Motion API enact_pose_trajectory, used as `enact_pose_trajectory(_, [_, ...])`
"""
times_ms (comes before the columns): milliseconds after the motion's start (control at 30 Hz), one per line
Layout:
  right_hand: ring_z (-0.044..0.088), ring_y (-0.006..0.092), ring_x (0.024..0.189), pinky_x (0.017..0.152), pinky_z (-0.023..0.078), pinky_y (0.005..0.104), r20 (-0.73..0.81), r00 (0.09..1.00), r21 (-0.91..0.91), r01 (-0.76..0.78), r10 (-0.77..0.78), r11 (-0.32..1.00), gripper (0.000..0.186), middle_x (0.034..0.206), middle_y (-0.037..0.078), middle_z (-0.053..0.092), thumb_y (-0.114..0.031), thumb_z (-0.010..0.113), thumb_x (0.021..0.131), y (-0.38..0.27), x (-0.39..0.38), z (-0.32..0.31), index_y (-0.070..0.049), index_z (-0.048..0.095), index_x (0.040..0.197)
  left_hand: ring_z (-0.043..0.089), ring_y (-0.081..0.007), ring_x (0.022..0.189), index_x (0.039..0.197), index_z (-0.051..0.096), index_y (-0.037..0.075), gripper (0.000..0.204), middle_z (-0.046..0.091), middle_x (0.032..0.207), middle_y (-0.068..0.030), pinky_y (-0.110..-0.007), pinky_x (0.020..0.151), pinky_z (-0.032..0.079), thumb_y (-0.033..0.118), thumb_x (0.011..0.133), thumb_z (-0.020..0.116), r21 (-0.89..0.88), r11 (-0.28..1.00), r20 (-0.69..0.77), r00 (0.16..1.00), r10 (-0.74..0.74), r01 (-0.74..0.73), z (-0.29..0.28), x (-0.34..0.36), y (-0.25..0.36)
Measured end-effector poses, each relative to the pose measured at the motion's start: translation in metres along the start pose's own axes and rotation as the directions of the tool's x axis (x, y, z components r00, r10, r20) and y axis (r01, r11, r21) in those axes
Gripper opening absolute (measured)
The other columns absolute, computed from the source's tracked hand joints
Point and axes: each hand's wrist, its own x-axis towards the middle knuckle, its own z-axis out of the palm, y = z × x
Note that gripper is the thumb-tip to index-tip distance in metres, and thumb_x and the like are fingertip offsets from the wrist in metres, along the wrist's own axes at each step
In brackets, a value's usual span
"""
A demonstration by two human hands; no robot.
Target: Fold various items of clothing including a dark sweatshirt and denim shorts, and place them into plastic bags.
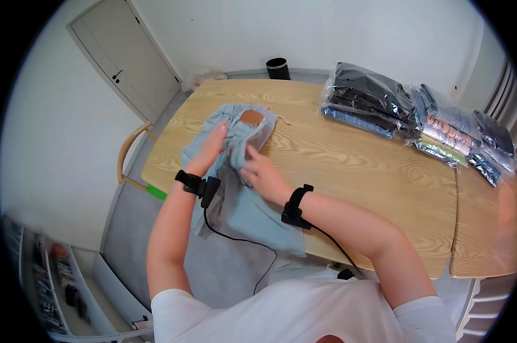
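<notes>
A light-blue denim garment [258, 220] lies bunched on the wooden table, its lower part hanging over the front edge, with a brown area near its gathered top. My left hand [210, 147] is on the garment's left side, fingers stretched out and slightly blurred. On the right side of the bunched cloth, my right hand [261, 174] touches the fabric with spread, lightly curved fingers. Both wrists wear black straps with small devices and cables.
Bagged folded clothes [367, 100] pile along the table's [384, 194] back right. A wooden chair [127, 151] stands at the left, a black bin [278, 68] behind the table, and shelving with items [87, 286] at lower left. A door [115, 60] is in the back-left wall.
</notes>
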Motion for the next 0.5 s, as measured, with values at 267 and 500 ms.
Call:
enact_pose_trajectory(267, [0.037, 0.0389, 0.126, 0.1, 0.035, 0.0382, 0.643, 0.731, -0.112, -0.203, 0.227, 0.973, 0.031, 0.139, 0.025, 0.034, -0.033, 0.051, 0.09, -0.018, -0.014, 0.013, -0.003, 0.061, 0.094, 0.053, -0.0348, 0.109, 0.127, 0.042, 0.002, 0.069, 0.051, 0.122, -0.0218, -0.04, 0.088, 0.044, 0.033, 0.073, 0.071, 0.436, 0.899, 0.248, 0.966, -0.074, -0.043, 0.017, -0.012, 0.024])
enact_pose_trajectory(500, [0.041, 0.0363, 0.122, 0.102, 0.032, 0.0353, 0.625, 0.723, 0.003, -0.38, 0.295, 0.925, 0.052, 0.132, 0.024, 0.042, -0.041, 0.038, 0.096, -0.007, -0.03, 0.003, 0.004, 0.053, 0.118, 0.057, -0.0379, 0.095, 0.097, 0.059, 0.001, 0.019, 0.059, 0.104, -0.0231, -0.045, 0.077, 0.046, 0.011, 0.081, 0.053, 0.509, 0.86, 0.025, 1.0, 0.017, -0.027, -0.005, 0.009, -0.025])
